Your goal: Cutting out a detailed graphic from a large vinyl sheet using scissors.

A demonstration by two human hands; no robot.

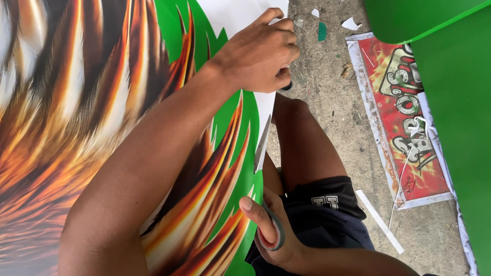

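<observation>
- Nearest the lens: person's left forearm crosses the frame diagonally from lower left to upper centre, lying over the large glossy printed sheet with orange, brown and white feather pattern and green border.
- Left hand at top centre; grip closed, fingers curled and pinching the white margin of the sheet at its upper edge. A small dark object shows just under the knuckles; cannot tell what it is.
- Right hand at bottom centre, thumb through the red-lined grey loop handle of the metal scissors; grip clamped on the handles.
- Scissor blades point up and away from the right hand, running along the boundary between green border and white margin, touching the sheet edge. Cannot tell whether the blades are parted.
- Sheet covers the left half of the view; its right edge hangs just beside the person's bare knee and dark shorts.
- Rough grey concrete floor to the right, scattered with small white and green offcuts.
- Red printed banner with white border lies flat on the floor, right of the knee.
- Plain green sheet overlaps the banner's right side and fills the upper right corner.
- 1 thin white paper strip lies on the floor near the banner's lower end.
</observation>
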